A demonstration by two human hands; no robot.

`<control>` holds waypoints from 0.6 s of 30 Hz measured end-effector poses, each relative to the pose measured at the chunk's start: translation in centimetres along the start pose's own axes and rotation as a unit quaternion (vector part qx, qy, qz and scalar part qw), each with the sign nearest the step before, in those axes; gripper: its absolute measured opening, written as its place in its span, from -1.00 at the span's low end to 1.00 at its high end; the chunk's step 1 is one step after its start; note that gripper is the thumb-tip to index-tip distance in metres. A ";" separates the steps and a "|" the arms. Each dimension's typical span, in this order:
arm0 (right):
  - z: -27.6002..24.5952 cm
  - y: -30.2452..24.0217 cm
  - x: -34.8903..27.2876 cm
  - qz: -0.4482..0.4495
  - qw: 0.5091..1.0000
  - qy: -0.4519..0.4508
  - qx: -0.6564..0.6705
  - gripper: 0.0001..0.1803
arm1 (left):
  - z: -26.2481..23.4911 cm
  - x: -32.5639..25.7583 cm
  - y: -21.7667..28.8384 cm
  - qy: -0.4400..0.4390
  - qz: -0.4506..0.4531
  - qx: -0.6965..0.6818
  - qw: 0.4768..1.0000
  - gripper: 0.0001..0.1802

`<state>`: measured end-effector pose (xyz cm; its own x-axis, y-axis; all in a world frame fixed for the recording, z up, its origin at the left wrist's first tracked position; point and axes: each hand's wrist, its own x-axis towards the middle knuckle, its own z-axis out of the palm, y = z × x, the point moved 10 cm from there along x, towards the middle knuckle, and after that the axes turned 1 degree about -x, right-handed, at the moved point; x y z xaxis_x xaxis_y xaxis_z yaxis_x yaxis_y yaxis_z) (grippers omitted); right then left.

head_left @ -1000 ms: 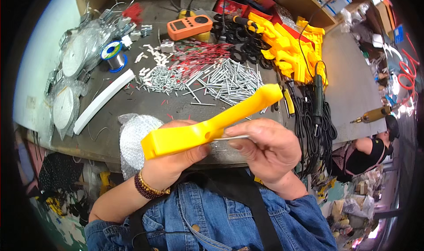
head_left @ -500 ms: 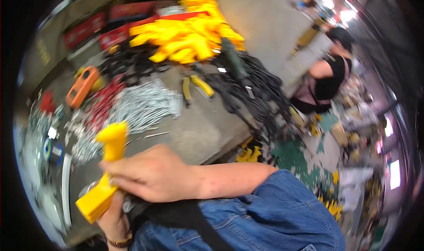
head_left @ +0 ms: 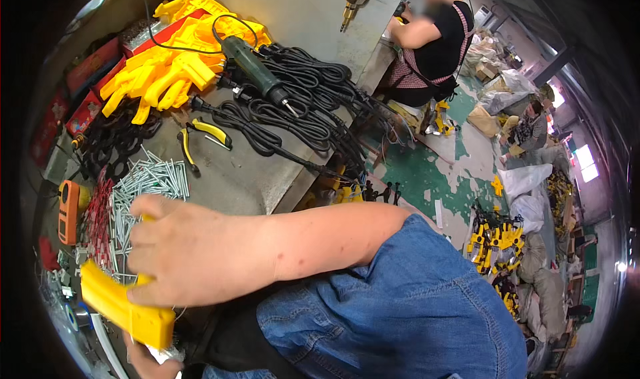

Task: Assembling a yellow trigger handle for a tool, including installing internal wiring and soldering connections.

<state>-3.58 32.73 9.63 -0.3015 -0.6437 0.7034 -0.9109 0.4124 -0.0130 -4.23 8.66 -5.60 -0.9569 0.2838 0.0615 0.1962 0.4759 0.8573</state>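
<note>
One yellow plastic housing (head_left: 123, 306) in hand, low left. One pile of like yellow housings (head_left: 167, 66) far across the surface (head_left: 253, 172); one pair of yellow-handled pliers (head_left: 200, 139); one green electric screwdriver (head_left: 257, 69). Right hand (head_left: 190, 252) curled shut over the housing's upper part. Left hand (head_left: 150, 362) below it, mostly hidden; grip cannot be told

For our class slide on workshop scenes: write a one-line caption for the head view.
Right hand grips a yellow plastic housing over a workbench strewn with metal pins, black cables.
</note>
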 end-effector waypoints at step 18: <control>7.5 2.3 -4.7 0.155 0.968 -0.190 0.057 -0.37 | 2.6 1.1 6.5 0.061 0.122 0.156 0.978 -0.14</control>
<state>-6.40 31.89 0.92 -0.6267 -0.7005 0.3413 -0.7792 0.5630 -0.2753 -3.44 14.28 -1.27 -0.8883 0.3276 0.3219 0.4592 0.6431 0.6128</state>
